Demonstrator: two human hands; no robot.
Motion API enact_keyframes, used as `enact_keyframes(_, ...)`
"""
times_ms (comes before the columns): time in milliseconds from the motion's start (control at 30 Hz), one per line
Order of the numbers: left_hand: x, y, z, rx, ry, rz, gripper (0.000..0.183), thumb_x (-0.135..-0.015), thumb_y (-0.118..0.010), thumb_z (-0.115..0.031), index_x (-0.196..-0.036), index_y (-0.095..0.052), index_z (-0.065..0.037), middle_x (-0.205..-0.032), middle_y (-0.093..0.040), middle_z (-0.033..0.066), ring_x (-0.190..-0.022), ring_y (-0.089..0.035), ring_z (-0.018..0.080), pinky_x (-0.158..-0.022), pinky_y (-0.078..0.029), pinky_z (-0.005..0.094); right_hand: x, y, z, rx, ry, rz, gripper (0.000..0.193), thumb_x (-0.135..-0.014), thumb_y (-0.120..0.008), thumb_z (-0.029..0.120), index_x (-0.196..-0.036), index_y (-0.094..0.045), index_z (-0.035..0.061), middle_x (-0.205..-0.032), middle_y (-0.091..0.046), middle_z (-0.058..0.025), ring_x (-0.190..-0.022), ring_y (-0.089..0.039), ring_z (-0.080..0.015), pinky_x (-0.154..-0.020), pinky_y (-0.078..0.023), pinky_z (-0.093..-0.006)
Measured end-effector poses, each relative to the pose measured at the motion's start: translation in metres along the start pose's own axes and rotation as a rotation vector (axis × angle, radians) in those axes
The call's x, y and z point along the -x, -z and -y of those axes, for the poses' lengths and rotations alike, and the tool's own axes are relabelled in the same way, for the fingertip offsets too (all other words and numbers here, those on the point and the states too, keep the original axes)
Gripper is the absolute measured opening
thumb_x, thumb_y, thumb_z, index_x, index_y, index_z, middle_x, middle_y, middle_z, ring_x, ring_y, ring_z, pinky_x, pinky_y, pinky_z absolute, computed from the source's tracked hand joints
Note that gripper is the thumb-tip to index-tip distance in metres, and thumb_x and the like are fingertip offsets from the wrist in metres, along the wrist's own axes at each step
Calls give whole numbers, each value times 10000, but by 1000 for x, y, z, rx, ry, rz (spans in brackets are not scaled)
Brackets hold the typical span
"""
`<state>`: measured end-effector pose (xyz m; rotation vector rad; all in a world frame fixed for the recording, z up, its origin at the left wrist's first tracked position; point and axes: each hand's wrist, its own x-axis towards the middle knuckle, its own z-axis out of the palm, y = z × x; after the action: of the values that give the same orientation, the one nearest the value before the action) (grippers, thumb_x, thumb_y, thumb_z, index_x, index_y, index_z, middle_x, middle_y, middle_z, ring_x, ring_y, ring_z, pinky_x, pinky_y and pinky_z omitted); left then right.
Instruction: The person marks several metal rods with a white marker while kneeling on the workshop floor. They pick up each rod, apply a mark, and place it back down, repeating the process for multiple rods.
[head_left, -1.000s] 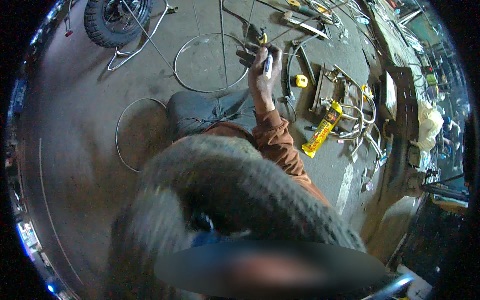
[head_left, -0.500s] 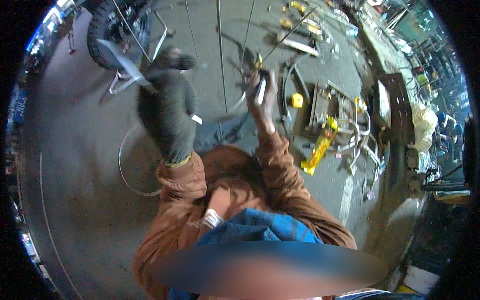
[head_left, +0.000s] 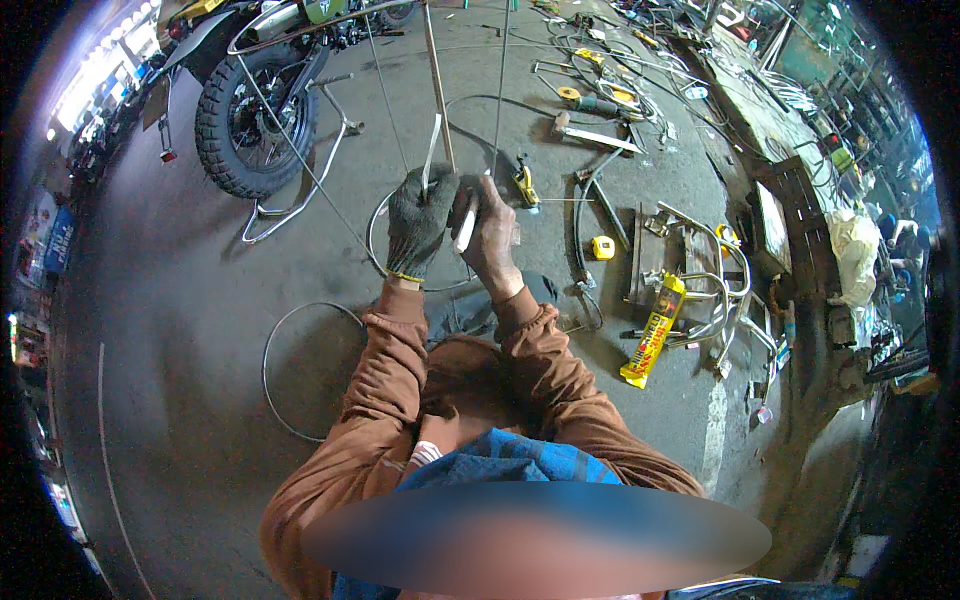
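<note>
My left hand (head_left: 418, 222), in a dark grey glove, is closed round the lower end of a narrow pale strip (head_left: 433, 150) that sticks up from the fist. Right beside it, my bare right hand (head_left: 490, 232) is closed on a slim object with a pale end (head_left: 466, 230); the fingers hide the rest, so its kind is unclear. Both hands are at the foot of a thin brownish upright bar (head_left: 437, 80). That bar belongs to or stands among thin metal rods (head_left: 502, 90) coming down from the top of the view.
A motorcycle wheel (head_left: 255, 125) stands at the far left. To the right lie a yellow-handled tool (head_left: 525, 185), a yellow tape measure (head_left: 602, 247), a yellow packet (head_left: 655, 330), an angle grinder (head_left: 590, 103) and a bent tube frame (head_left: 735, 265). A thin hoop (head_left: 266, 370) lies at the left.
My left hand has come down and right from the upper left, bringing the strip upright. My right hand has shifted left and slightly down, so both hands now meet at the bar.
</note>
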<state>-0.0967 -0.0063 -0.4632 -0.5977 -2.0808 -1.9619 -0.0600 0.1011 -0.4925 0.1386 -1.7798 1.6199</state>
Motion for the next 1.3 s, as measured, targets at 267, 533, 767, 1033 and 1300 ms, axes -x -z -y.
enact_keyframes(267,-2,16,4,-6,-65,3,165,-1022,-603,-217,-1044,-636,-57,-802,-632,-15,-634,-540,64,-560,-432,233,1,-5,0,31,9,46,164,-968,-627,86,-1115,-616,14,-800,-651,-38,-690,-611,-129,-617,-503,-280)
enact_keyframes(533,-16,4,39,-222,-153,-147,186,-1004,-597,-177,-1146,-591,-57,-937,-673,73,-735,-598,160,-613,-488,309,-62,2,16,-74,109,-62,527,-907,-771,212,-1304,-516,-21,-1134,-699,-168,-1046,-673,-215,-897,-536,-330)
enact_keyframes(767,-21,-9,47,-1016,-633,-286,190,-987,-581,-155,-1142,-593,-46,-1044,-614,188,-876,-636,401,-721,-524,482,-120,-7,33,-374,122,163,512,-919,-750,202,-1313,-498,-6,-1076,-733,-164,-974,-705,-203,-855,-554,-311)
enact_keyframes(1033,-14,-26,21,-414,-237,-318,310,-1054,-473,-288,-1055,-605,-7,-962,-618,259,-869,-595,466,-735,-466,516,-128,-19,45,-492,122,216,452,-930,-729,96,-1287,-469,2,-1063,-712,-186,-968,-713,-243,-831,-597,-368)
enact_keyframes(1300,-23,-27,9,-442,-330,-371,365,-1048,-479,-368,-1042,-608,-26,-933,-629,250,-867,-598,470,-725,-461,508,-139,-19,51,-668,13,295,491,-908,-763,121,-1276,-459,6,-1022,-702,-165,-859,-711,-226,-803,-584,-333)
